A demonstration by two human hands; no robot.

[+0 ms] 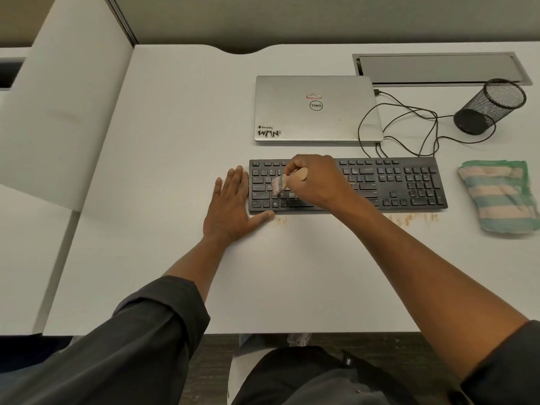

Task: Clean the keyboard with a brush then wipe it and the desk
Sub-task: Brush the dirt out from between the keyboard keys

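I'm mid-brushing: my right hand [315,179] grips the brush [287,179] over the keyboard's [409,182] left keys, my left hand [233,206] lies flat bracing its end, crumbs [409,219] dot the counter [175,141], and the cloth [496,194] waits unused.

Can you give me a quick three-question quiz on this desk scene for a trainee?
1. True or false: the laptop is open.
2. Which hand holds the brush?
3. The cloth lies: A) on the keyboard, B) right of it, C) under the laptop.

Key:
1. False, its lid is closed.
2. The right hand; the left hand rests flat on the desk at the keyboard's left end.
3. B.
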